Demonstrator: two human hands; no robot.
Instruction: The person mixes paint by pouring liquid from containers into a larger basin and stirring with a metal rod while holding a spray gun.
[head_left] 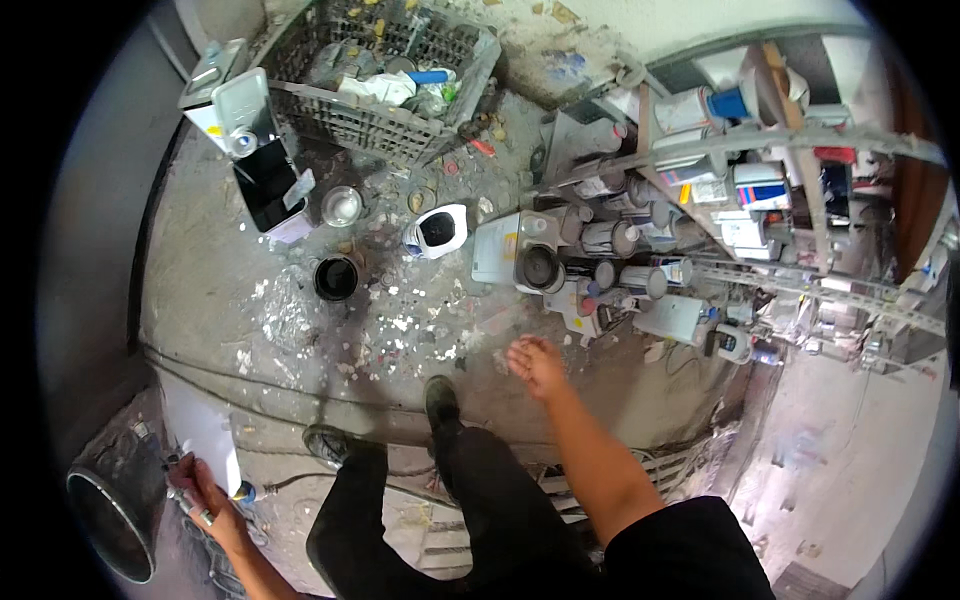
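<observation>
At the lower left my left hand point(205, 495) grips a metal spray gun point(188, 496), beside a white sheet point(210, 425) and a dark round bin point(110, 520). My right hand point(535, 365) is over the floor right of my shoes, fingers loosely curled and empty. Ahead lie a small pot of dark liquid point(335, 278), a white cut-open jug with dark contents point(455, 222), a round metal tin point(342, 207) and an open rectangular can point(262, 190).
A grey plastic crate point(370, 130) holding rags stands against the back wall. Metal shelving point(840, 150) crowded with cans fills the right, with more cans point(610, 240) on the floor beside it. A grey panel point(90, 250) borders the left; hoses cross near my shoes.
</observation>
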